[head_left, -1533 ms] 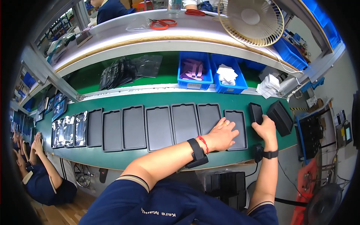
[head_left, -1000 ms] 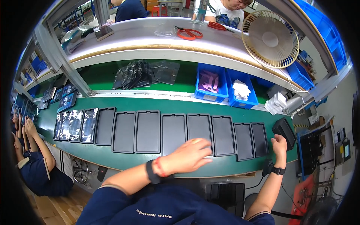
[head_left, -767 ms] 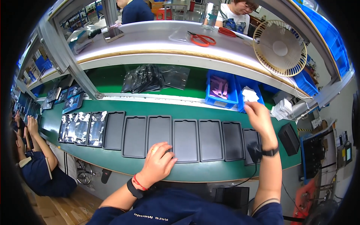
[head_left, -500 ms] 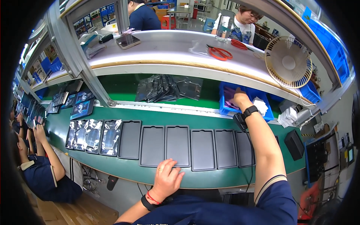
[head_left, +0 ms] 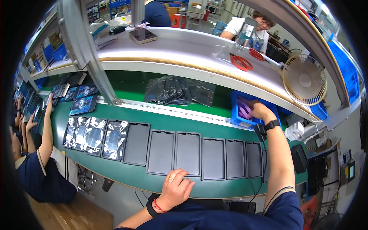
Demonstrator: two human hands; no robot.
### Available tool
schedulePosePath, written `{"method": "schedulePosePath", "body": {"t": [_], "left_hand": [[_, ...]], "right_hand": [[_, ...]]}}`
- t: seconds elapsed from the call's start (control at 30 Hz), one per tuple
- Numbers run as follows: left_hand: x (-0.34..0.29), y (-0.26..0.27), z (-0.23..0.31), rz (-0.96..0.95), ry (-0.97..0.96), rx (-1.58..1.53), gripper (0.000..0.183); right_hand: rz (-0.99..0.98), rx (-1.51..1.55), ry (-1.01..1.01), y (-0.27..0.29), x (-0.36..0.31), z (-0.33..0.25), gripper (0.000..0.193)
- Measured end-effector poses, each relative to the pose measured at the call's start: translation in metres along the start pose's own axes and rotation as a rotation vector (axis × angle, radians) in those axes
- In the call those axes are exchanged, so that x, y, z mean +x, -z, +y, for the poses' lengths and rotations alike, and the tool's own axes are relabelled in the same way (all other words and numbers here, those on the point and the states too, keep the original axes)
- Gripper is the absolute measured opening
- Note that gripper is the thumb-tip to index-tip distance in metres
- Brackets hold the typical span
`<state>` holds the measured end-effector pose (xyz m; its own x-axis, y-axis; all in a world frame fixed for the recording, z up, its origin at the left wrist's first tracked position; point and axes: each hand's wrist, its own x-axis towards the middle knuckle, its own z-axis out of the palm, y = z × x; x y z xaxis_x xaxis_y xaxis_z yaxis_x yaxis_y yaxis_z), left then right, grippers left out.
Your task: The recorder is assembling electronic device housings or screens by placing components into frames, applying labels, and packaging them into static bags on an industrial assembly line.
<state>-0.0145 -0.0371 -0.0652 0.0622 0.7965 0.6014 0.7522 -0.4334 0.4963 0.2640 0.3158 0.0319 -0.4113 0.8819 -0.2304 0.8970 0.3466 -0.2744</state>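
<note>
While your left hand (head_left: pixel 175 188), fingers loosely curled, is by one of seven black trays (head_left: pixel 188 153) lined up beside four plastic-wrapped packs (head_left: pixel 115 140), green surface (head_left: pixel 130 176) shows along the near edge, and your right hand (head_left: pixel 262 111), grip unclear, is among purple strips (head_left: pixel 243 109) in a blue bin (head_left: pixel 240 122) below the shelf (head_left: pixel 180 46).

My right grip (head_left: pixel 263 111) has come up from the bench (head_left: pixel 126 184) into the blue bin (head_left: pixel 241 122), at the purple strips (head_left: pixel 244 110). My left grip (head_left: pixel 175 190) has moved leftward, to the near edge of a tray (head_left: pixel 188 151). One co-worker's hand (head_left: pixel 48 103) has reached forward, beside the dark packs (head_left: pixel 83 104).
</note>
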Motion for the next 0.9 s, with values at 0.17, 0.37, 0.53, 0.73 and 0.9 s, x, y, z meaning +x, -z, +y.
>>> {"method": "schedulePosePath", "body": {"t": [0.17, 0.37, 0.53, 0.73, 0.9], "left_hand": [[0.003, -0.002, 0.000, 0.010, -0.014, -0.053, 0.015], [0.002, 0.000, 0.001, 0.042, -0.010, -0.059, 0.016], [0.001, 0.000, 0.000, 0.069, -0.006, -0.028, 0.015], [-0.002, -0.004, 0.001, 0.109, -0.018, -0.061, 0.015], [-0.003, -0.005, 0.002, 0.102, -0.015, -0.067, 0.015]], "right_hand": [[0.013, -0.133, -0.039, -0.011, -0.001, -0.004, 0.070], [0.216, -0.051, 0.097, -0.041, 0.021, 0.039, 0.079], [0.194, 0.135, 0.214, -0.044, 0.030, 0.043, 0.078], [0.231, -0.152, -0.033, -0.038, 0.006, 0.017, 0.026], [0.039, 0.077, 0.180, -0.032, -0.001, 0.006, 0.012]]}}
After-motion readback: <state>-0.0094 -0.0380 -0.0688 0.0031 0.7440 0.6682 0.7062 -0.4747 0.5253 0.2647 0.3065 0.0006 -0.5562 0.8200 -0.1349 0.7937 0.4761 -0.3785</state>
